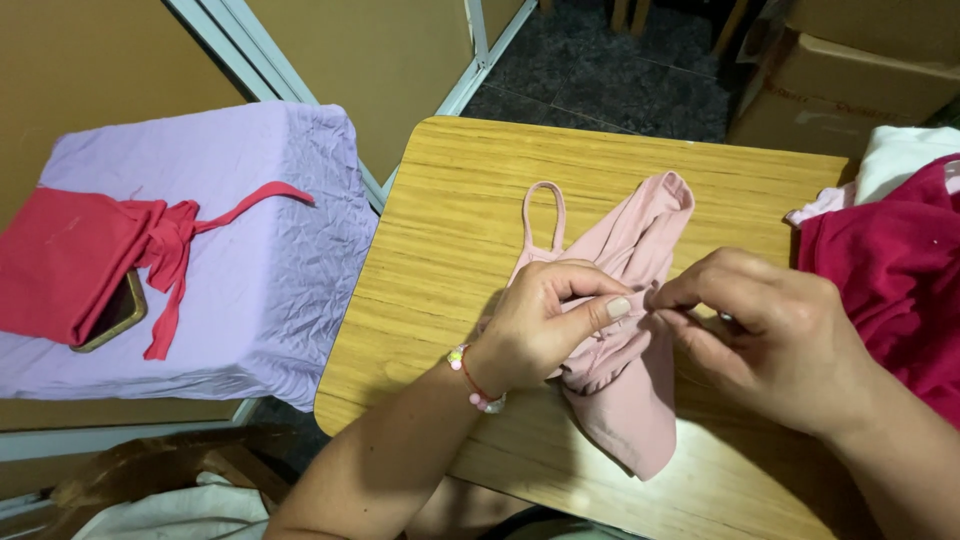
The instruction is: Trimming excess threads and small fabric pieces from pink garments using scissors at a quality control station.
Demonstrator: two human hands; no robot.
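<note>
1. Between the two hands, on the wooden bench (450,200), lies a pale pink strappy top (625,370), bunched and folded on itself; its lower end trails toward the near edge of the bench, below the hands.
2. The left hand (545,325) rests on the left part of the pink top, fingers curled, with the thumb pressing out to the right and pinching a small fold of the fabric.
3. The right hand (765,335) meets it from the right, its thumb and fingertips closed on the same bit of cloth, so both hands hold the garment at nearly one spot, almost touching each other.
4. Just beyond the left hand, a thin shoulder strap (545,212) loops out flat on the bench; beyond the gap between the hands, another part of the top rises to a rounded end.
5. On the left wrist sits a beaded bracelet (472,378) on a red cord with pale beads.
6. Right of the right hand, a dark red garment (900,280) lies heaped at the bench edge, with white cloth (900,155) behind it.
7. Well to the left of the left hand, apart from the bench, a lilac cloth (260,280) covers a boxy stand; on it lie a red strapped garment (75,260) and a phone (120,312) half tucked beneath it.
8. Far beyond the right hand, cardboard boxes (850,70) stand on the dark floor.
</note>
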